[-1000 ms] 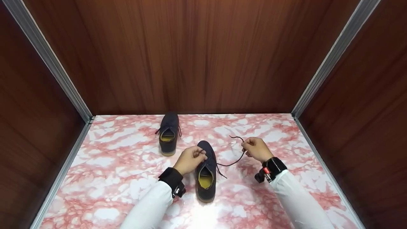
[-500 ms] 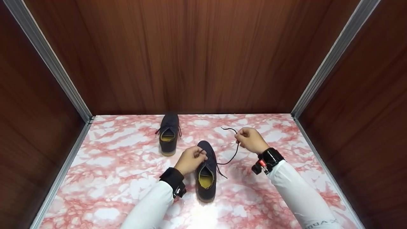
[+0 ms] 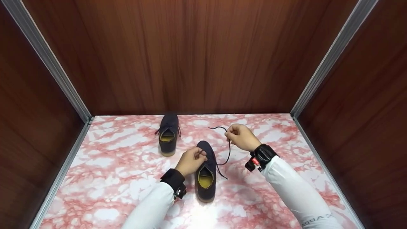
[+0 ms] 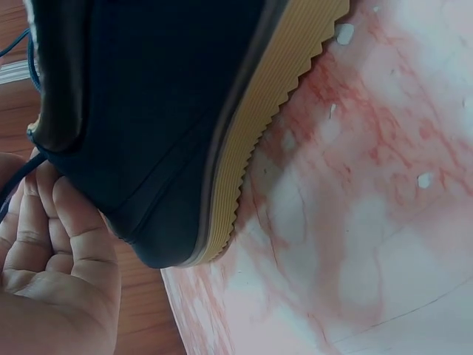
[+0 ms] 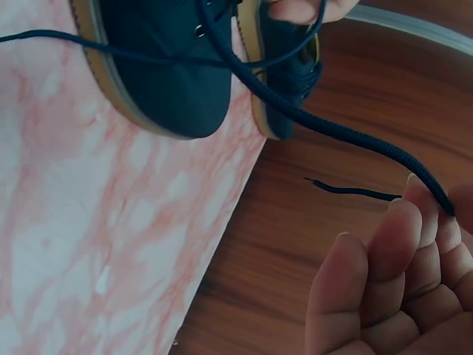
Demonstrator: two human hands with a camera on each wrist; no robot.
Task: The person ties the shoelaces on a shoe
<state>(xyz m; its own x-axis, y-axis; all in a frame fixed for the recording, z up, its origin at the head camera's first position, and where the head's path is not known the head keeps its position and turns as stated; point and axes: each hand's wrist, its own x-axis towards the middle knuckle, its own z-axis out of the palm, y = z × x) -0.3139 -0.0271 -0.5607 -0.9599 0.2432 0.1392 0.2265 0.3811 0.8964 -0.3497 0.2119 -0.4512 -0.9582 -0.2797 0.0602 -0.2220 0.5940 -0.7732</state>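
Note:
A dark blue lace-up shoe (image 3: 206,193) with a yellow lining stands toe away from me. My left hand (image 3: 191,160) is over its laced front, pinching a dark shoelace (image 4: 21,176) between thumb and fingers. Beside the shoe's toe, to the right and raised, my right hand (image 3: 242,138) pinches another length of shoelace (image 3: 229,152) near its end. That lace runs from the shoe's right side up to my fingers, and its loose tip points left. In the right wrist view, the lace (image 5: 325,127) crosses in front of the shoe (image 5: 159,96).
A matching shoe (image 3: 168,148) with its lace ends hanging at both sides stands farther back and left. The red-and-white marbled surface (image 3: 105,190) is bounded by brown wood-grain panels (image 3: 190,57) at the back and sides.
My right hand has moved left and slightly away from me, carrying the lace closer to the shoe's toe. My left hand and both shoes stay about where they were.

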